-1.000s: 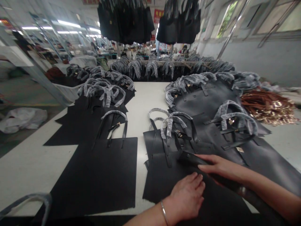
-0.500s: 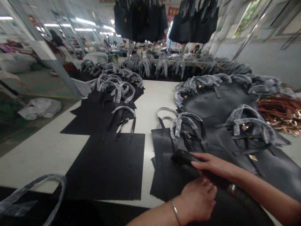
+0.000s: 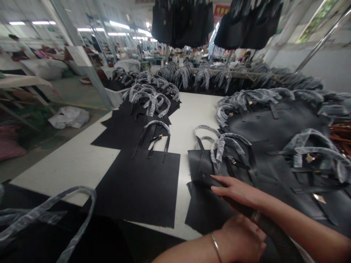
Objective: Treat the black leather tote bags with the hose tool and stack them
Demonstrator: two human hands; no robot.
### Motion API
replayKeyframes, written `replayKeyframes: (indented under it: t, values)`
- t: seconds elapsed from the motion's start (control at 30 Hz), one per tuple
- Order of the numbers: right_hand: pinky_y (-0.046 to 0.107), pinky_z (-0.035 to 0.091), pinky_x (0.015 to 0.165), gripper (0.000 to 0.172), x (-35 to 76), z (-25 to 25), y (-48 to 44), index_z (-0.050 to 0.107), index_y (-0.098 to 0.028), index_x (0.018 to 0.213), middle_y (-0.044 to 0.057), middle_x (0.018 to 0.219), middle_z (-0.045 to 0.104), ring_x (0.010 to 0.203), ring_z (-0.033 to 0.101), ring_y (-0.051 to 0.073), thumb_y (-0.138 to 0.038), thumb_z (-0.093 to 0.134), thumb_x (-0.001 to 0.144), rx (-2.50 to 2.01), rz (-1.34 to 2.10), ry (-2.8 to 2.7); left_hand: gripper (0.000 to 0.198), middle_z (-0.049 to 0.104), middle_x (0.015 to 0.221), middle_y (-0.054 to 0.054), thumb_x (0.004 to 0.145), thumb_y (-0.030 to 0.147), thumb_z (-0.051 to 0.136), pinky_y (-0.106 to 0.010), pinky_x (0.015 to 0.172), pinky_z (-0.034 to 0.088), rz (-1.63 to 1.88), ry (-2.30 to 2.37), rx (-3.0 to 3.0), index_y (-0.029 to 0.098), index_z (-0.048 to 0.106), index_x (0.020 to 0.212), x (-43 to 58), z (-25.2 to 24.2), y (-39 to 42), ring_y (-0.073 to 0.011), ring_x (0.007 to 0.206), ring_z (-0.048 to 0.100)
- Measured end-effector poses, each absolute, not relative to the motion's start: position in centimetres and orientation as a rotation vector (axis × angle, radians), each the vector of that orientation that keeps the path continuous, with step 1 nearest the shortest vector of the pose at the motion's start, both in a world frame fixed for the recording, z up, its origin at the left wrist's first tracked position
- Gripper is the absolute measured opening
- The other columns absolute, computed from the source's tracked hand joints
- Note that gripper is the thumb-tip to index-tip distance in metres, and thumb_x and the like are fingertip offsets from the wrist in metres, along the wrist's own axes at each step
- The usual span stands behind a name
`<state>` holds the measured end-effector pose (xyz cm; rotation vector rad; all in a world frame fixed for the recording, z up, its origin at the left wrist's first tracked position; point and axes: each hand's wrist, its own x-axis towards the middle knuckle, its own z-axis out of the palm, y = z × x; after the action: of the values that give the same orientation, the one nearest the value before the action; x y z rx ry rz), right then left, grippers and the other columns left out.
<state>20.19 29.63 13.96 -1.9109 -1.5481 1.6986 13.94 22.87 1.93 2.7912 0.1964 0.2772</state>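
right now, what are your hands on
right hand on folded edge of black leather tote. left hand low on same tote. film-wrapped handles beyond. second tote to the left.

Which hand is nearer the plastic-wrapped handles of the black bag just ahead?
Right. The right hand sits just below and nearer the plastic-wrapped handles; the left hand is farther away, below the right hand.
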Motion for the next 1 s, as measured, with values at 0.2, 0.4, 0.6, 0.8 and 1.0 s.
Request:
replayKeyframes:
  t: [0.2,0.4,0.6,0.8,1.0]
  values:
    - [0.022,0.041,0.044,0.066,21.8,14.6,29.1,0.053,-0.021,0.14,0.0,0.07,0.064,0.053,0.056,0.015,-0.048,0.065,0.081,-1.918,1.643,-1.724,0.034,0.067,0.11,-0.015,0.094,0.033,0.045,-0.035,0.084,0.048,0.531,0.331,2.74,0.008,0.065,0.104,13.6,2.3,22.9,-0.0235,0.102,0.061]
    - [0.02,0.038,0.042,0.065,21.4,13.4,29.3,0.052,-0.02,0.14,-0.004,0.059,0.058,0.047,0.053,0.013,-0.049,0.063,0.082,-1.888,1.733,-1.579,0.038,0.069,0.104,-0.014,0.096,0.033,0.038,-0.036,0.078,0.048,0.49,0.332,2.739,0.009,0.067,0.101,14.2,1.6,22.8,-0.0247,0.095,0.063]
    - [0.023,0.043,0.042,0.069,19.7,13.3,30.9,0.046,-0.021,0.144,-0.004,0.06,0.06,0.045,0.055,0.014,-0.046,0.063,0.083,-1.858,1.275,-1.589,0.021,0.07,0.099,-0.011,0.087,0.025,0.053,-0.039,0.09,0.044,0.485,0.173,2.819,0.014,0.071,0.089,14.4,1.5,22.8,-0.0262,0.103,0.06]
    - [0.024,0.041,0.041,0.079,24.7,15.2,28.4,0.042,-0.018,0.147,-0.005,0.053,0.058,0.044,0.055,0.017,-0.053,0.064,0.08,-1.909,1.342,-1.478,0.036,0.061,0.119,-0.019,0.093,0.033,0.049,-0.033,0.093,0.042,0.712,0.436,2.758,0.003,0.062,0.11,13.1,2.7,22.2,-0.0261,0.115,0.051]
    - [0.03,0.053,0.074,0.058,23.5,13.9,26.4,0.063,-0.019,0.131,0.005,0.101,0.074,0.092,0.066,0.027,-0.044,0.067,0.079,-1.77,1.511,-1.691,0.024,0.069,0.092,-0.016,0.087,0.03,0.053,-0.04,0.083,0.045,0.536,0.403,2.718,0.013,0.069,0.091,14.9,1.1,21.3,-0.0284,0.091,0.063]
